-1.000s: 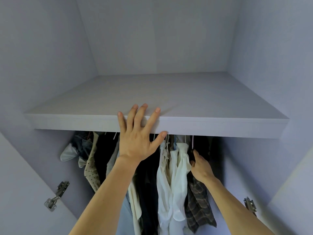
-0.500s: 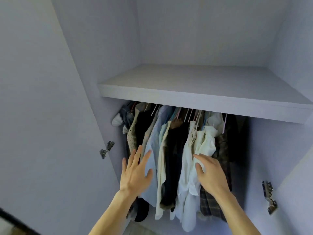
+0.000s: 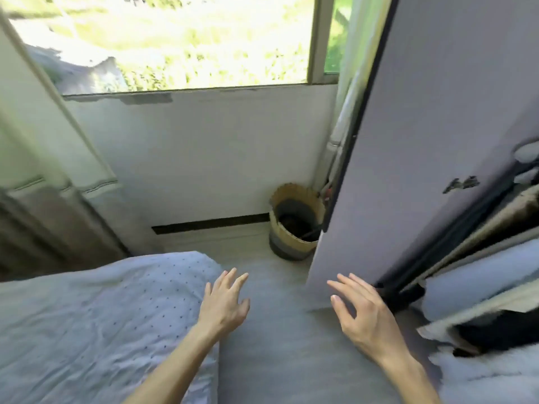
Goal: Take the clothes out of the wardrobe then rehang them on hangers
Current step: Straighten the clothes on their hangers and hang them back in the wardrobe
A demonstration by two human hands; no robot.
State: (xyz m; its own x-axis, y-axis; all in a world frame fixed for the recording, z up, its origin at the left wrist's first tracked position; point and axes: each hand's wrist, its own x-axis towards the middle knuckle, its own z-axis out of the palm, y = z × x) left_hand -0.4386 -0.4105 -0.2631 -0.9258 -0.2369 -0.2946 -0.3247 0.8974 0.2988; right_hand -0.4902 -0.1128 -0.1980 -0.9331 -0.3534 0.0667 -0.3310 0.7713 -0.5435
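Though blurry, soft layered clothes (image 3: 478, 275)

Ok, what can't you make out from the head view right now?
Clothes: head view, smeared by motion blur and cut off by the right edge.
Rail and hangers: head view, beyond the right edge.
Basket: head view, contents too dark, its right side behind the wardrobe door.

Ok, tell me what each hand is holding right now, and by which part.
Nothing. The left hand and the right hand are both empty, fingers spread and relaxed; neither grips the clothes.
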